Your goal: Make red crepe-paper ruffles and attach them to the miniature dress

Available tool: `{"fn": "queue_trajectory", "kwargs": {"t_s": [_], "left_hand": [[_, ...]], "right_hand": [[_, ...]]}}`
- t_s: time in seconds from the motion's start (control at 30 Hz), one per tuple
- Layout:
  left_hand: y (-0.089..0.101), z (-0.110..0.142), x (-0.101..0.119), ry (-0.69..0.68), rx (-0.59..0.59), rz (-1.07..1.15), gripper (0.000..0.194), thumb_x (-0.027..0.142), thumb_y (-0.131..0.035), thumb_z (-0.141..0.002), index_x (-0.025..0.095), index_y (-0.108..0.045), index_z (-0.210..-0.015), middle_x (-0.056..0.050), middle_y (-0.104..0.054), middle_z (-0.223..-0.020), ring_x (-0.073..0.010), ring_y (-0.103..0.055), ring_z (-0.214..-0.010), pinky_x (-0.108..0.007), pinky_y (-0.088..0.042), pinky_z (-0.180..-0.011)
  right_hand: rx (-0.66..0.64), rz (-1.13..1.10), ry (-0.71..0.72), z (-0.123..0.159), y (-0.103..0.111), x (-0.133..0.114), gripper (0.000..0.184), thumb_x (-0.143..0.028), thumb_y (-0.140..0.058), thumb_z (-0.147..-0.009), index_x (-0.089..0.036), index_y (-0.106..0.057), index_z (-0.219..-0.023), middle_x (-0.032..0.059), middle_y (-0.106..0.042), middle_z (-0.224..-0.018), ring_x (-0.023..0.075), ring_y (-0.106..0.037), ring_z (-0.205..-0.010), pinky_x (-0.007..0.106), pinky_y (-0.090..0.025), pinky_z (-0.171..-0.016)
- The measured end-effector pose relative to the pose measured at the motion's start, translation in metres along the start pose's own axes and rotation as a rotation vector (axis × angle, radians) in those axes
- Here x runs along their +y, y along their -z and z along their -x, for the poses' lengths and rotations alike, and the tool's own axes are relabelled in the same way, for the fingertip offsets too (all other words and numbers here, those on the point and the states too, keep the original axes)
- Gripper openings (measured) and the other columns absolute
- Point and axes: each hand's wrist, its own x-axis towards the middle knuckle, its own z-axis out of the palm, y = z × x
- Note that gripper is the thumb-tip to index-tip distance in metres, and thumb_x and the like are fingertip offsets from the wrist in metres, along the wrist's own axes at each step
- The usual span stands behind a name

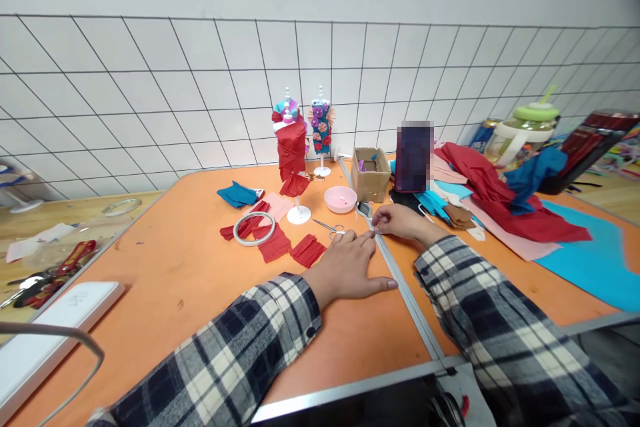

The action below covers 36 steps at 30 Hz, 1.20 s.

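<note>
My left hand (350,265) lies palm down on the orange table, thumb and fingers spread, fingertips beside the handles of small scissors (330,225). Close by to its left are pleated red crepe paper pieces (307,250) and a roll of tape (254,229). Thumb and fingers of my right hand (400,221) are pinched together low over the table seam; what is between them, if anything, is too small to make out. A dark and white object (365,209) lies just beyond these fingers. Behind stands a small white dress form (293,153) wrapped in red paper.
A second decorated dress form (321,127), a pink bowl (341,199), a cardboard box (370,177) and an upright phone (414,157) stand behind my hands. Coloured paper (505,193), a lidded jug (523,133) and a dark flask (590,150) are right; a white box (75,320) is left.
</note>
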Motion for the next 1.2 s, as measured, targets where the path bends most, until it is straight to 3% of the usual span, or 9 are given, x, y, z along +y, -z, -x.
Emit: {"fn": "queue_trajectory", "kwargs": {"t_s": [0.43, 0.57, 0.77, 0.97, 1.2], "left_hand": [[0.000, 0.003, -0.006, -0.021, -0.008, 0.017, 0.070, 0.079, -0.032, -0.082, 0.018, -0.056, -0.105, -0.014, -0.048, -0.142, -0.0349, -0.049, -0.109, -0.053, -0.038, -0.092], [0.000, 0.003, -0.006, -0.027, 0.007, 0.044, 0.067, 0.078, -0.037, -0.081, 0.018, -0.055, -0.105, -0.014, -0.047, -0.141, -0.0337, -0.048, -0.112, -0.051, -0.036, -0.095], [0.007, 0.001, -0.004, -0.044, -0.005, -0.018, 0.063, 0.073, -0.037, -0.084, 0.018, -0.055, -0.106, -0.013, -0.061, -0.118, -0.0312, -0.051, -0.100, -0.046, -0.038, -0.088], [0.014, -0.003, 0.003, -0.107, -0.022, -0.165, 0.067, 0.073, -0.032, -0.086, 0.017, -0.058, -0.109, -0.014, -0.055, -0.130, -0.0306, -0.052, -0.101, -0.046, -0.037, -0.089], [0.014, -0.001, 0.002, -0.097, -0.033, -0.183, 0.066, 0.072, -0.032, -0.087, 0.016, -0.059, -0.109, -0.014, -0.055, -0.135, -0.0310, -0.052, -0.104, -0.046, -0.036, -0.091]], "right_hand": [[-0.008, -0.071, 0.011, -0.002, 0.000, 0.008, 0.015, -0.019, -0.072, -0.066, -0.016, -0.065, -0.079, 0.0003, -0.067, -0.070, 0.0134, -0.060, -0.065, 0.023, -0.045, -0.061], [-0.016, -0.084, 0.018, -0.002, -0.001, 0.008, 0.017, -0.021, -0.074, -0.064, -0.016, -0.064, -0.078, -0.0023, -0.063, -0.063, 0.0122, -0.058, -0.060, 0.022, -0.043, -0.057], [0.001, -0.062, 0.001, -0.004, -0.001, 0.009, 0.016, -0.020, -0.075, -0.063, -0.016, -0.065, -0.075, -0.0024, -0.063, -0.064, 0.0121, -0.058, -0.061, 0.021, -0.042, -0.055], [0.022, -0.038, -0.026, -0.004, 0.001, 0.005, 0.013, -0.019, -0.075, -0.064, -0.016, -0.069, -0.075, -0.0001, -0.069, -0.070, 0.0141, -0.062, -0.068, 0.021, -0.047, -0.061], [0.073, 0.046, -0.075, 0.003, 0.008, 0.007, 0.013, -0.022, -0.074, -0.068, -0.016, -0.072, -0.079, 0.0031, -0.072, -0.078, 0.0158, -0.064, -0.073, 0.022, -0.047, -0.064]]}}
